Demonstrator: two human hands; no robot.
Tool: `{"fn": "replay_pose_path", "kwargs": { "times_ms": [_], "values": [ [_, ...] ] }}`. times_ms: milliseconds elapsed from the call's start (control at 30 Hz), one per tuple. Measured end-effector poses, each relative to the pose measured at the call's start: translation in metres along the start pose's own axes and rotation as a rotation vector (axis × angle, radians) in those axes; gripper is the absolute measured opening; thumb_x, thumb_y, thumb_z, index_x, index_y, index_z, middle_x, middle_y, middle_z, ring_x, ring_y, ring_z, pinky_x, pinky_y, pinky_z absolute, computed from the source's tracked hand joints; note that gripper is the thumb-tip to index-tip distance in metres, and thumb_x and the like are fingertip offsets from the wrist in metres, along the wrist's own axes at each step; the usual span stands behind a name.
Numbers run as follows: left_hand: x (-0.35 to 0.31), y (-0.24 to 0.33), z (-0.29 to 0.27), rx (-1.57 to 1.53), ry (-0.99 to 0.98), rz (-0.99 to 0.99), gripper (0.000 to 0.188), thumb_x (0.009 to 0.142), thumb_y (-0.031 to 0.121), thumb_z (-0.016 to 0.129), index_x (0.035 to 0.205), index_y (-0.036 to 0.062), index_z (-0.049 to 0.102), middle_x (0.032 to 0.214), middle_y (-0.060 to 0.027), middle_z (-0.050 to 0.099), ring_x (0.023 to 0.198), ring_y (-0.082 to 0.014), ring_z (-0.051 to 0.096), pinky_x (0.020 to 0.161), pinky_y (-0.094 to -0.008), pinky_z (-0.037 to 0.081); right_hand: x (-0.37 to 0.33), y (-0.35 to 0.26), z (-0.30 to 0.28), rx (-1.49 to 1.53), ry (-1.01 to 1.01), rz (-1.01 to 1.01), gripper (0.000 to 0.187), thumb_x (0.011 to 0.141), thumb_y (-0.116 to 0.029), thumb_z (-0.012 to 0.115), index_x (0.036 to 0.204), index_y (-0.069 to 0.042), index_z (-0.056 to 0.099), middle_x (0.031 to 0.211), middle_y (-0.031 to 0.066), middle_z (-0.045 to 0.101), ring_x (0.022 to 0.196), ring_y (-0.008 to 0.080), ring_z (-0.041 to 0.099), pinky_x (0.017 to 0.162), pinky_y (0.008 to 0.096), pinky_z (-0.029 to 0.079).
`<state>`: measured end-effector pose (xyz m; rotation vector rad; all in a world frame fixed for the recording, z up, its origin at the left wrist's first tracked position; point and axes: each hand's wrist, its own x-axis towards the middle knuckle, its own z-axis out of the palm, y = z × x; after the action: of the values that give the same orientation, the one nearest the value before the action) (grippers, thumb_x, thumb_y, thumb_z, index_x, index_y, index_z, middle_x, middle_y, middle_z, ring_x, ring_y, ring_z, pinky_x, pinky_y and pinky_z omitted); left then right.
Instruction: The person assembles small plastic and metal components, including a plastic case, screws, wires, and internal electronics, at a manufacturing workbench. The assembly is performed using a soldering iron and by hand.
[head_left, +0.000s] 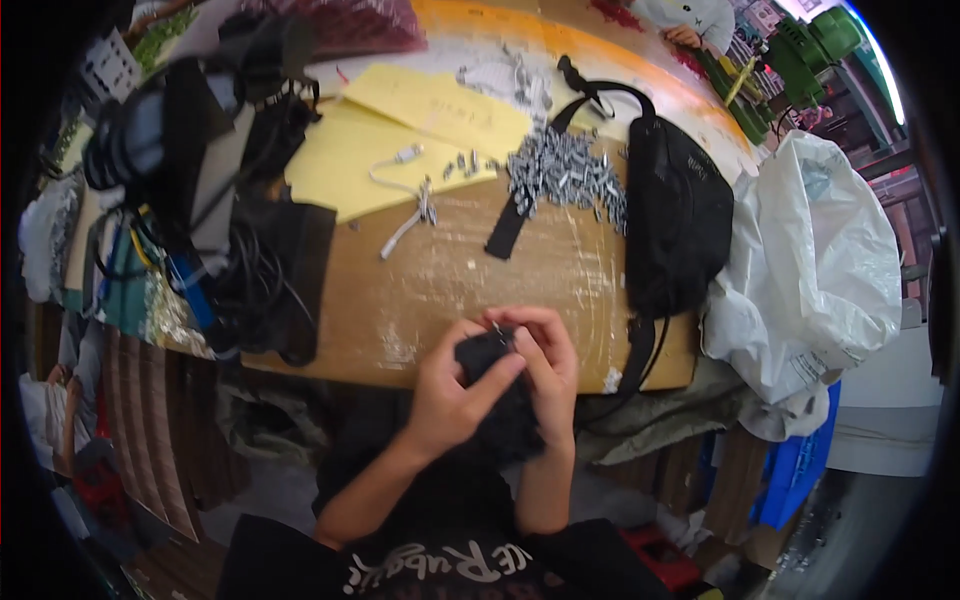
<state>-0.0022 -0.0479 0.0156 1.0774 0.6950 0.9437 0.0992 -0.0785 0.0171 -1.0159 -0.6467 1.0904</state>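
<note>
One brown bench point(450, 285) spreads before the person. Reckoned from the hands, a white plastic bag point(810, 270) is between two and three o'clock, yellow paper point(335, 170) at eleven, and a black bag point(685, 225), nearer, at two. At the bench's six o'clock edge, the left hand point(450, 392) and right hand point(550, 372) together hold bunched black cloth point(480, 352). Small grey pieces point(565, 172) lie heaped toward one.

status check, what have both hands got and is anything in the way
Left hand and right hand closed on black fabric item. Heap of small grey pieces farther up the table. Black strapped bag to the right, not blocking.
</note>
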Motion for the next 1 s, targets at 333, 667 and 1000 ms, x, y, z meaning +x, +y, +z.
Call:
{"fn": "replay_pose_path", "kwargs": {
  "times_ms": [333, 667, 1000],
  "values": [
    [-0.066, -0.039, -0.007, 0.254, 0.014, 0.073, 0.023, 0.077, 0.013, 0.063, 0.095, 0.0037, 0.052, 0.079, -0.0086, 0.060, 0.065, -0.0179, 0.060, 0.056, -0.0261, 0.045, -0.076, 0.029, -0.017, 0.157, -0.189, 0.424, 0.053, 0.091, -0.040, 0.028, 0.123, 0.002, 0.034, 0.115, 0.0226, 0.046, 0.106, 0.0274, 0.048, 0.094, 0.0348, 0.035],
    [-0.113, -0.070, -0.110, 0.143, 0.408, -0.074, 0.022, 0.077, 0.012, 0.064, 0.090, -0.0004, 0.051, 0.071, -0.0032, 0.056, 0.063, -0.0056, 0.053, 0.054, -0.0217, 0.043, -0.093, 0.079, 0.034, -0.233, -0.500, 0.731, 0.065, 0.082, -0.005, 0.056, 0.135, -0.008, 0.019, 0.103, 0.0104, 0.052, 0.087, 0.0140, 0.056, 0.069, 0.0261, 0.049],
    [-0.116, -0.007, -0.151, -0.031, 0.545, 0.052, 0.032, 0.075, 0.004, 0.065, 0.097, 0.0004, 0.043, 0.084, -0.0033, 0.052, 0.074, -0.0048, 0.050, 0.063, -0.0190, 0.043, -0.075, 0.083, 0.111, -0.228, -0.461, 0.714, 0.051, 0.079, -0.001, 0.053, 0.127, -0.005, 0.036, 0.075, 0.0024, 0.056, 0.044, 0.0007, 0.044, 0.032, 0.0154, 0.027]
  ]
}}
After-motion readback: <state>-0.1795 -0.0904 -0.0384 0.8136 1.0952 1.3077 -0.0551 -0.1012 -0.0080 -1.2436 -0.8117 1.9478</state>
